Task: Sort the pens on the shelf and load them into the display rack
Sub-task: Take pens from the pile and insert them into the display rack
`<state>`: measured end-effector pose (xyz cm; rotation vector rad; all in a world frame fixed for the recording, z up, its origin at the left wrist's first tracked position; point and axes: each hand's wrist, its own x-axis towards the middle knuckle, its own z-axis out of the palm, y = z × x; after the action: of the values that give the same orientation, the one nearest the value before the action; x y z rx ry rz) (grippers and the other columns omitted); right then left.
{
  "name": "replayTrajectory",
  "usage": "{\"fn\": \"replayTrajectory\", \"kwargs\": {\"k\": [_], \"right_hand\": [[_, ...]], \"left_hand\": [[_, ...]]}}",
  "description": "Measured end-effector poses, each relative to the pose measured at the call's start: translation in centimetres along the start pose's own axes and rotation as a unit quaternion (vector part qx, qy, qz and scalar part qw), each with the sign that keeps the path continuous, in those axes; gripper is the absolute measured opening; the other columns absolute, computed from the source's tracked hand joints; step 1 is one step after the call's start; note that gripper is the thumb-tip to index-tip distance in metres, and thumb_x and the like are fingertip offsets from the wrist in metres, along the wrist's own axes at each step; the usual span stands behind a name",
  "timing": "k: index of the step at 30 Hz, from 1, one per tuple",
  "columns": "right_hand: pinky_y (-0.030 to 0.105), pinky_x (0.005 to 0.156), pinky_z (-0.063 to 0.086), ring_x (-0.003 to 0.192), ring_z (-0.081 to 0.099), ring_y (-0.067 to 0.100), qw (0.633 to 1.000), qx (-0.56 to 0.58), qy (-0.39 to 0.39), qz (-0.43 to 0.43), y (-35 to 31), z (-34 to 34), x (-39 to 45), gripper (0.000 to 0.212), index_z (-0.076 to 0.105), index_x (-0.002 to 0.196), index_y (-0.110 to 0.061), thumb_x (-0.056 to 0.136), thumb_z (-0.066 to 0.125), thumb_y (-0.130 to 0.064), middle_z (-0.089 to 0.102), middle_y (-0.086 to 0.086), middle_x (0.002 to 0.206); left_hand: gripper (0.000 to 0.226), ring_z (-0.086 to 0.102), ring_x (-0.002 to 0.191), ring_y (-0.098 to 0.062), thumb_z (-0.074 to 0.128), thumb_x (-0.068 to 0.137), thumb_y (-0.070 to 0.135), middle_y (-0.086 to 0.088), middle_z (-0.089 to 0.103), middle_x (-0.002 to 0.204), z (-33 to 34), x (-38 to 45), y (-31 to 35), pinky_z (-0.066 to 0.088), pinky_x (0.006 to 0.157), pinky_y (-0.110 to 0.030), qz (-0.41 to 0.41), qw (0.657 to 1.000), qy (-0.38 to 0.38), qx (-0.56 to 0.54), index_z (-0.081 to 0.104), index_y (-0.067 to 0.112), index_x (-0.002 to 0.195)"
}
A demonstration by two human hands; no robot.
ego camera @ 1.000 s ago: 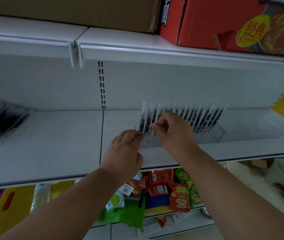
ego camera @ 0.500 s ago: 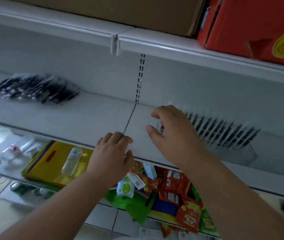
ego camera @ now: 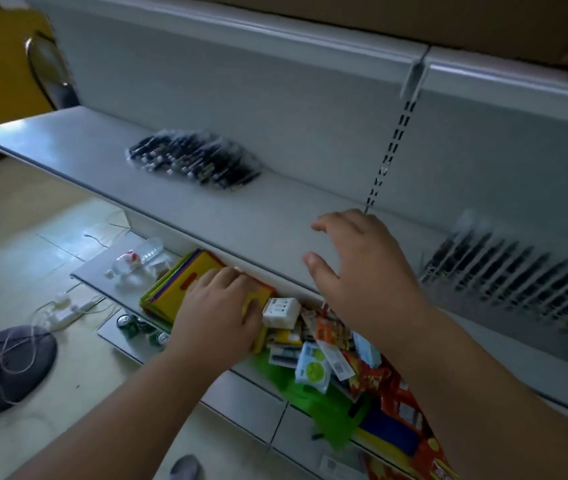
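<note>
Both hands hold nothing: the right hand (ego camera: 365,271) hovers over the grey metal shelf (ego camera: 261,216), fingers spread; the left hand (ego camera: 220,313) hangs loosely curled below its edge. The blurry pile of black pens (ego camera: 194,160) lies far left, well apart from the pen-filled clear plastic display rack (ego camera: 517,282) at right.

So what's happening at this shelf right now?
A person is stocking pens. The display rack at the right of the shelf holds a row of pens, and a loose pile of pens lies further left. Both hands are empty: the right hand hovers open over the shelf, the left hand sits lower by its front edge.
</note>
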<state>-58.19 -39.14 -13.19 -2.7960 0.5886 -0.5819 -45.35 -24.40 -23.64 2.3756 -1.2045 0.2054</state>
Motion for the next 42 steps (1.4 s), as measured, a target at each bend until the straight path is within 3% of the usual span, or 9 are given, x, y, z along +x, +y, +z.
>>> {"fn": "replayTrajectory", "kwargs": {"k": [9, 14, 21, 26, 30, 36, 42], "right_hand": [[0.032, 0.100, 0.039, 0.119, 0.045, 0.015, 0.999, 0.002, 0.019, 0.045, -9.3, 6.2, 9.3, 0.041, 0.051, 0.132, -0.023, 0.096, 0.052, -0.043, 0.052, -0.004, 0.129], [0.033, 0.103, 0.038, 0.124, 0.043, 0.015, 0.998, -0.006, -0.004, 0.060, -12.5, 8.4, 13.8, 0.046, 0.047, 0.136, -0.027, 0.096, 0.049, -0.048, 0.048, -0.005, 0.134], [0.034, 0.099, 0.043, 0.119, 0.047, 0.015, 0.999, 0.011, 0.005, 0.045, -12.3, 11.8, 18.8, 0.045, 0.051, 0.132, -0.023, 0.094, 0.054, -0.045, 0.053, -0.003, 0.129], [0.032, 0.091, 0.046, 0.110, 0.052, 0.016, 0.998, 0.029, 0.017, 0.046, -12.2, 14.5, 23.4, 0.043, 0.054, 0.129, -0.021, 0.092, 0.057, -0.044, 0.056, -0.001, 0.120], [0.031, 0.088, 0.046, 0.108, 0.054, 0.017, 0.999, 0.020, 0.008, 0.033, -13.7, 16.2, 26.3, 0.043, 0.056, 0.127, -0.019, 0.091, 0.059, -0.042, 0.058, 0.002, 0.120], [0.039, 0.090, 0.049, 0.106, 0.057, 0.020, 0.996, -0.004, 0.047, 0.069, -15.9, 17.7, 30.8, 0.040, 0.058, 0.123, -0.018, 0.090, 0.063, -0.040, 0.060, 0.002, 0.117], [0.037, 0.087, 0.049, 0.103, 0.059, 0.021, 0.987, -0.021, 0.089, 0.129, -18.2, 19.5, 33.4, 0.038, 0.062, 0.120, -0.016, 0.089, 0.066, -0.037, 0.062, 0.001, 0.113]], "left_hand": [[0.037, 0.062, 0.094, -0.026, 0.039, 0.087, 0.040, 0.004, 0.067, 0.100, -5.0, 6.2, -13.4, 0.050, 0.077, -0.037, 0.030, 1.000, -0.004, 0.009, 0.070, 0.024, 0.101], [0.030, 0.061, 0.099, -0.023, 0.047, 0.088, 0.036, 0.005, 0.067, 0.102, -6.9, 8.7, -19.0, 0.049, 0.083, -0.036, 0.019, 1.000, -0.009, 0.003, 0.069, 0.025, 0.107], [0.027, 0.059, 0.100, -0.022, 0.056, 0.091, 0.031, 0.006, 0.066, 0.106, -5.9, 13.2, -22.4, 0.049, 0.086, -0.037, 0.004, 1.000, -0.010, -0.018, 0.066, 0.025, 0.115], [0.038, 0.061, 0.098, -0.024, 0.042, 0.089, 0.037, 0.004, 0.067, 0.106, -6.5, 16.2, -24.4, 0.053, 0.085, -0.042, 0.011, 1.000, -0.019, 0.003, 0.066, 0.023, 0.115], [0.030, 0.058, 0.103, -0.023, 0.052, 0.093, 0.031, 0.005, 0.065, 0.109, -6.3, 17.7, -27.0, 0.049, 0.088, -0.039, -0.012, 1.000, -0.022, -0.015, 0.064, 0.023, 0.118], [0.027, 0.055, 0.105, -0.019, 0.052, 0.093, 0.030, 0.008, 0.063, 0.107, -5.5, 22.3, -32.1, 0.045, 0.090, -0.034, 0.021, 0.997, -0.049, -0.061, 0.063, 0.025, 0.118], [0.025, 0.058, 0.096, -0.024, 0.053, 0.093, 0.037, 0.002, 0.063, 0.100, -5.1, 28.9, -36.5, 0.038, 0.075, -0.029, 0.053, 0.992, -0.042, -0.108, 0.063, 0.021, 0.109]]}}
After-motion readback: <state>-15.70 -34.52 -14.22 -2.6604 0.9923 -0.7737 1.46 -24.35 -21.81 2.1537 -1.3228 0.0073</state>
